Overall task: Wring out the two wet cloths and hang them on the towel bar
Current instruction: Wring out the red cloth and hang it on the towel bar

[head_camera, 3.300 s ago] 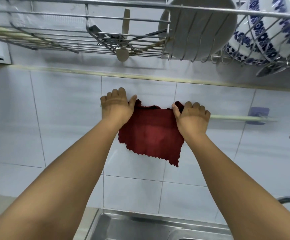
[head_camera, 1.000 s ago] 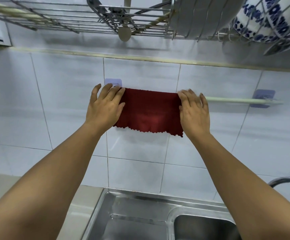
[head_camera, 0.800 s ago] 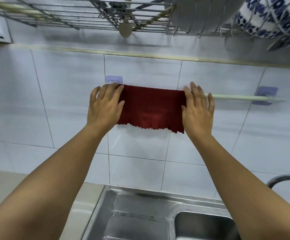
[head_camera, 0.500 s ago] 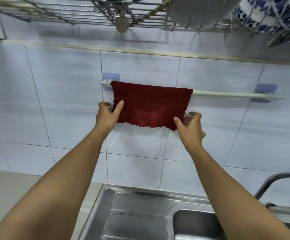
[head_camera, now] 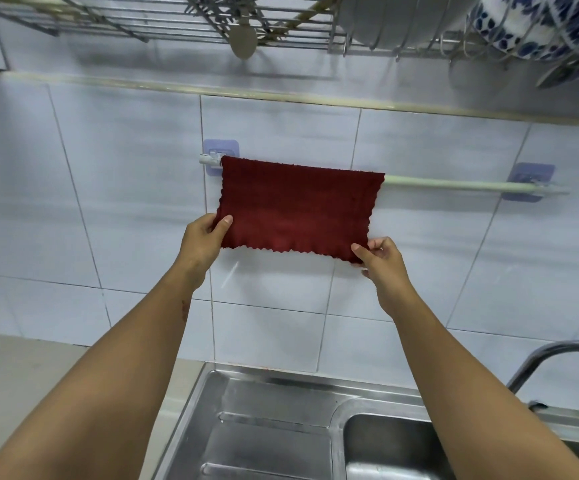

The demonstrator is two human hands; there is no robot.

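Note:
A dark red cloth [head_camera: 298, 206] with a zigzag hem hangs folded over the left half of the pale green towel bar [head_camera: 454, 184] on the tiled wall. My left hand [head_camera: 203, 242] pinches the cloth's lower left corner between thumb and fingers. My right hand [head_camera: 379, 261] pinches its lower right corner. The cloth hangs flat and spread between both hands. No second cloth is in view.
A wire dish rack [head_camera: 211, 19] with a spoon, plates and blue-patterned bowls [head_camera: 537, 26] hangs overhead. Below lies a steel sink [head_camera: 281, 427] with a drainboard and basin; a curved tap [head_camera: 558, 355] stands at the right. Beige counter [head_camera: 21, 375] at lower left.
Both hands slid down from the top of the cloth at the bar to its bottom corners, and the cloth now hangs longer and flatter. The view tilted slightly downward.

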